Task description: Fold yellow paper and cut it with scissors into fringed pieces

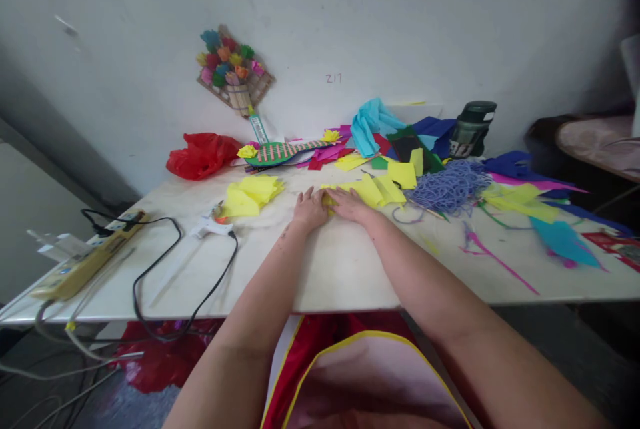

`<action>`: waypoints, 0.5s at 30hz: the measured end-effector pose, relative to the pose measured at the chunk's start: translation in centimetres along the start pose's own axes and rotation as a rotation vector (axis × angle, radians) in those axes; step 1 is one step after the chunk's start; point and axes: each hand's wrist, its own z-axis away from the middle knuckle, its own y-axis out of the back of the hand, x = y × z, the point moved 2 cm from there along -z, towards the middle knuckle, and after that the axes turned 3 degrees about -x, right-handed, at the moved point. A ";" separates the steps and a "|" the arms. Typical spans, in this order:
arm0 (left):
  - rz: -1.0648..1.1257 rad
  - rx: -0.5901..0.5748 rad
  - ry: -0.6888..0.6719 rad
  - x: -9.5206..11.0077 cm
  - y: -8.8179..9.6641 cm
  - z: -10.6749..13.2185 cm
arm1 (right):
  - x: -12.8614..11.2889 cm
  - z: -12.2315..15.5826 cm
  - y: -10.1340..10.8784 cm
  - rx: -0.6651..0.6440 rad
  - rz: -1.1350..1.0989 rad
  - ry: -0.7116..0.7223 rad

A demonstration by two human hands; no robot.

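Both my hands are together at the middle of the table, working on a piece of yellow paper [330, 201]. My left hand [311, 207] has its fingers bent at the paper's left end. Close against it, my right hand [352, 205] reaches in from the right, fingers pressed together over the paper. Most of the piece is hidden under the hands. Just beyond and right of my right hand lie more yellow paper pieces [384, 190]. A stack of yellow sheets [251, 195] rests left of my left hand. Nearer the left edge is a white glue gun [211, 225] with a black cord.
A yellow power strip [90, 255] with plugs sits at the left. Along the wall are a red plastic bag [203, 156], a green decorated craft piece [283, 152], coloured papers and a dark jar [473, 129]. Tangled purple string [449, 187] lies right. Paper flowers [230, 62] hang above.
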 end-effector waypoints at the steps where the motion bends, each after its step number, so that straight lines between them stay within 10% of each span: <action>1: 0.008 -0.006 0.005 0.0 0.0 0.0 | 0.0 0.1 0.0 -0.016 0.014 0.007; 15: 0.113 0.037 0.176 -0.5 0.0 -0.1 | -0.3 0.5 0.4 -0.118 0.074 -0.020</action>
